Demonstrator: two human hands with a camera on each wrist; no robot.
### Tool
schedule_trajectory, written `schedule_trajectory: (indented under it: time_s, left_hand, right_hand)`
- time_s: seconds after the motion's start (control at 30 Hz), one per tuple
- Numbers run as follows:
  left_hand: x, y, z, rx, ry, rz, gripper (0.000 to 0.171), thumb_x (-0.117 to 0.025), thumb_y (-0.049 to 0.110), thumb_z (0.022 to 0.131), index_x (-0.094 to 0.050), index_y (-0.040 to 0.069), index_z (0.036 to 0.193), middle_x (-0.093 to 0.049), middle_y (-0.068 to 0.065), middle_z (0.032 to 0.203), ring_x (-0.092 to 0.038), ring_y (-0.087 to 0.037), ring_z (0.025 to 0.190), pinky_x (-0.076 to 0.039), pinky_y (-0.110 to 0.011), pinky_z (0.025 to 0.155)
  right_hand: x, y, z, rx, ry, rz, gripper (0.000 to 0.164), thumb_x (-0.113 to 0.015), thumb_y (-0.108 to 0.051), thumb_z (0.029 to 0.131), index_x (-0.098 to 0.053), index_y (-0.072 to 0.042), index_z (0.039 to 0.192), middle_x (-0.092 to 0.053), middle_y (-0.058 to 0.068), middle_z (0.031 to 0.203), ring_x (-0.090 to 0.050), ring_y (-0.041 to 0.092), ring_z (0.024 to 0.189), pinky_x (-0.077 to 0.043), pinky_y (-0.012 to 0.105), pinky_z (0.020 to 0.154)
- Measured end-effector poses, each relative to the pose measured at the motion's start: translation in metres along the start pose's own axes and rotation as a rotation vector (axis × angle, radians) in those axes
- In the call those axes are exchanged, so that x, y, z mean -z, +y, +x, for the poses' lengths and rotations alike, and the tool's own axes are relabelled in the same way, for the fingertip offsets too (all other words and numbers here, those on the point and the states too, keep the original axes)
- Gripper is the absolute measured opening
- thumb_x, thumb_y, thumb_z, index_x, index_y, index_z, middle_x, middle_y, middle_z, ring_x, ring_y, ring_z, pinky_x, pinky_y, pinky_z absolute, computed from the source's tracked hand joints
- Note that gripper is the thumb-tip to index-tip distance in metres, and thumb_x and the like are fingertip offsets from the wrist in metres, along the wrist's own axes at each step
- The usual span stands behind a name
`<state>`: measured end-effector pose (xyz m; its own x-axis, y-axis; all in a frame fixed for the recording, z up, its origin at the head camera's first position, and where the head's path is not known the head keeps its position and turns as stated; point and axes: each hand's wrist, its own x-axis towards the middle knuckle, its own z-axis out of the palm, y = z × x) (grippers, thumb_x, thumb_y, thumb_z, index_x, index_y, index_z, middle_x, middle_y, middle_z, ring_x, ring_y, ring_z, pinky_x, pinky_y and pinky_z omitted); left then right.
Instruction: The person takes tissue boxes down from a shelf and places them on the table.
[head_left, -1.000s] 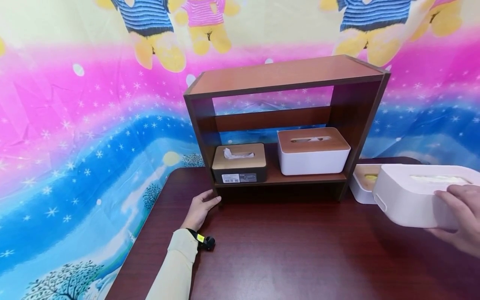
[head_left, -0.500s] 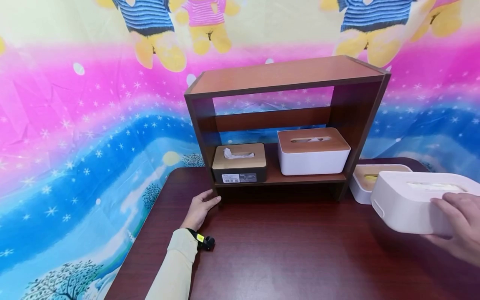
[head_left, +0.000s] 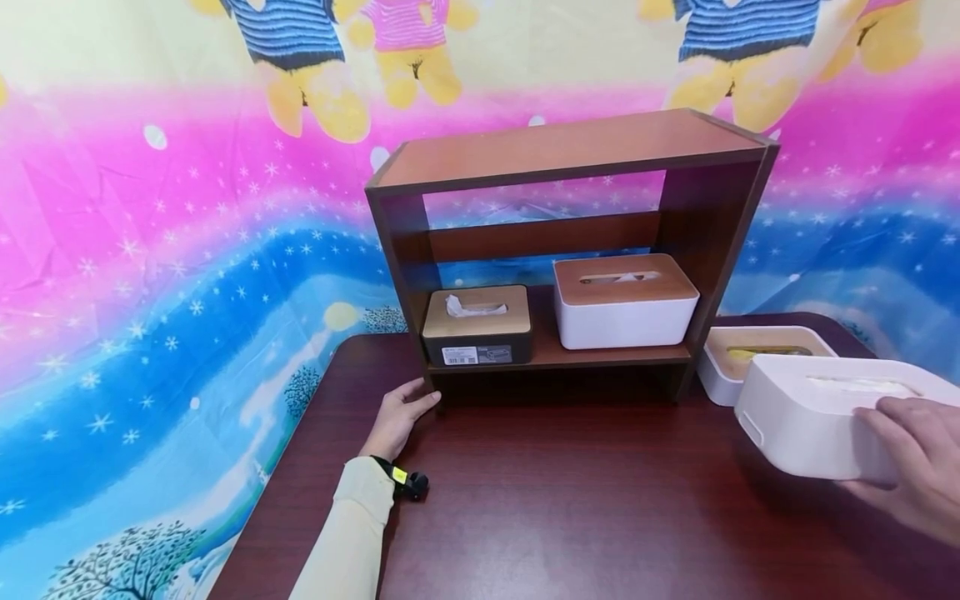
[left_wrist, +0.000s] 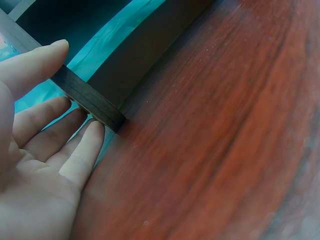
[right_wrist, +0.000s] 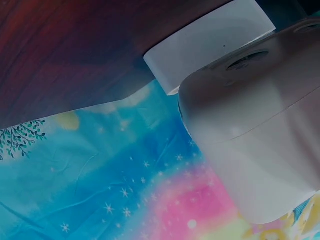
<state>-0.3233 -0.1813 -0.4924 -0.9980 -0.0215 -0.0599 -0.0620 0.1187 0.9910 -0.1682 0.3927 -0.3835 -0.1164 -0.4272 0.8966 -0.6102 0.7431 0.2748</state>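
My left hand point(head_left: 395, 417) grips the lower front of the brown wooden shelf's point(head_left: 577, 150) left side panel. In the left wrist view its thumb is on one side of the panel point(left_wrist: 92, 100), the fingertips on the other. At the right, my right hand point(head_left: 918, 454) holds a white tissue box point(head_left: 802, 425) above the table, thumb beneath and fingers on top. The right wrist view shows this white box close up, the hand itself out of sight. Behind it stands a white tissue box with a wooden lid point(head_left: 717, 375), partly hidden.
On the shelf board sit a dark tissue box with a light wooden lid point(head_left: 480, 333), at left, and a white one with a brown wooden lid point(head_left: 626, 323), at right. The shelf stands on a dark red table point(head_left: 562, 500) before a patterned cloth point(head_left: 187, 250).
My right hand has lowered the white tissue box slightly and moved it a little left, toward me. More of the wooden-lidded box behind it shows. My left hand keeps its place.
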Motion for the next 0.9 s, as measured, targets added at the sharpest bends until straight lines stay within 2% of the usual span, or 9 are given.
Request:
schedule_trajectory:
  time_s: [0.17,0.4,0.43,0.57,0.77,0.9]
  left_hand:
    - [0.000,0.001,0.000,0.004,-0.001,-0.002,0.058,-0.074,0.034,0.070,-0.054,0.014,0.121,-0.054,0.000,0.117,-0.047,-0.015,0.110,-0.037,-0.035,0.092]
    - [-0.001,0.001,0.000,0.007,-0.003,-0.010,0.053,-0.073,0.030,0.073,-0.055,0.015,0.120,-0.056,0.001,0.115,-0.049,-0.015,0.108,-0.038,-0.035,0.091]
    - [-0.001,0.001,0.000,0.007,-0.002,-0.008,0.053,-0.073,0.030,0.073,-0.055,0.015,0.120,-0.056,0.001,0.115,-0.049,-0.015,0.108,-0.038,-0.035,0.091]
    - [-0.001,0.001,0.000,0.003,-0.002,-0.006,0.052,-0.072,0.029,0.074,-0.055,0.014,0.121,-0.056,0.000,0.116,-0.049,-0.015,0.109,-0.037,-0.036,0.092]
    - [-0.001,0.001,0.000,0.007,-0.001,0.002,0.054,-0.073,0.030,0.073,-0.055,0.014,0.121,-0.055,0.000,0.117,-0.047,-0.015,0.111,-0.037,-0.036,0.092]
    - [-0.001,0.000,-0.001,0.005,-0.006,0.004,0.054,-0.073,0.031,0.073,-0.055,0.015,0.121,-0.055,0.001,0.117,-0.045,-0.015,0.112,-0.036,-0.036,0.093]
  right_hand:
    - [-0.002,-0.001,-0.004,0.003,0.012,0.000,0.071,-0.046,-0.058,0.077,-0.054,0.008,0.098,-0.050,0.031,0.084,-0.042,0.048,0.071,-0.027,0.041,0.100]
    - [-0.004,-0.009,-0.001,0.008,0.041,-0.007,0.068,-0.046,-0.056,0.078,-0.054,0.009,0.096,-0.050,0.030,0.082,-0.042,0.047,0.070,-0.031,0.052,0.085]
    - [-0.004,-0.010,-0.001,0.008,0.043,-0.008,0.067,-0.046,-0.056,0.079,-0.054,0.009,0.096,-0.050,0.029,0.082,-0.042,0.047,0.069,-0.031,0.051,0.088]
    - [-0.002,-0.010,-0.006,-0.005,0.002,-0.023,0.070,-0.045,-0.059,0.078,-0.054,0.008,0.096,-0.051,0.029,0.084,-0.043,0.047,0.070,-0.031,0.051,0.089]
    - [0.002,-0.006,-0.021,-0.017,-0.068,-0.069,0.076,-0.043,-0.065,0.075,-0.055,0.007,0.096,-0.052,0.029,0.087,-0.045,0.048,0.075,-0.030,0.058,0.074]
    - [0.001,-0.005,-0.028,-0.019,-0.070,-0.079,0.077,-0.043,-0.066,0.075,-0.056,0.007,0.097,-0.053,0.028,0.089,-0.046,0.049,0.078,-0.030,0.058,0.072]
